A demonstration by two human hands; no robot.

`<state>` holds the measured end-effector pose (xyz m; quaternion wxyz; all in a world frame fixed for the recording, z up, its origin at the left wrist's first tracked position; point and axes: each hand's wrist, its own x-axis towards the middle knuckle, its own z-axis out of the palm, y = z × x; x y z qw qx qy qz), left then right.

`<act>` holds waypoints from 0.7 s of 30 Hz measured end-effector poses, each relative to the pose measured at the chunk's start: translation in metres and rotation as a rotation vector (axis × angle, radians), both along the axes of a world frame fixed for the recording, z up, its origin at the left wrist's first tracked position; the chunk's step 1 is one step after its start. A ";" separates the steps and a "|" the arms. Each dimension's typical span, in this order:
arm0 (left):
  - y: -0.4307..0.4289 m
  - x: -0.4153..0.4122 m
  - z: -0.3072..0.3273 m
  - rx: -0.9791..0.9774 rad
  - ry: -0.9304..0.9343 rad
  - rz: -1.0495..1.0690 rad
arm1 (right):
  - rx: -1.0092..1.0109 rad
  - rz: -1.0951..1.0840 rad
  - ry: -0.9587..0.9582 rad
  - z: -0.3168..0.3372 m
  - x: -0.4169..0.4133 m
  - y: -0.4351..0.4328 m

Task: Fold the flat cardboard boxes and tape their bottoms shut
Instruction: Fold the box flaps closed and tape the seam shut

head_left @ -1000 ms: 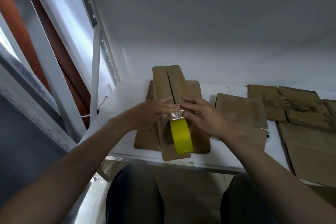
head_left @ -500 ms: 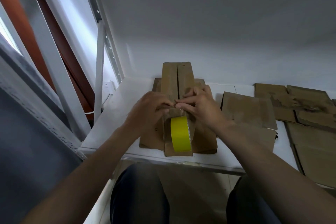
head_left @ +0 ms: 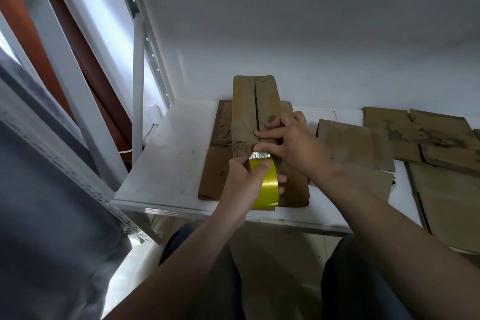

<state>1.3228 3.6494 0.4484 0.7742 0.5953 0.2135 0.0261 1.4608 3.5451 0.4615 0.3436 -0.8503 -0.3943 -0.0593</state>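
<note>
The folded box (head_left: 255,112) stands on the white shelf (head_left: 171,163), its bottom seam facing up and still untaped. The left hand (head_left: 246,184) has dropped from the seam to grip the yellow tape roll (head_left: 267,184), while the right hand (head_left: 291,143) now pins the shiny tape end (head_left: 259,155) against the box edge, so taping is starting. Flat boxes (head_left: 428,143) wait just beside.

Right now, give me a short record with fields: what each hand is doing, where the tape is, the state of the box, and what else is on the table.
left hand: grips the yellow tape roll, thumb on its top
right hand: fingertips press the tape end onto the folded box at the seam
tape: a short clear strip runs from roll to box
box: flaps closed, centre seam not yet taped
underneath: a flat cardboard sheet
table: white, more flat cardboard lies to the right
</note>
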 end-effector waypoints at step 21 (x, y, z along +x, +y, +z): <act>0.012 -0.001 -0.024 0.028 0.214 0.059 | -0.101 -0.035 -0.249 -0.020 -0.010 -0.002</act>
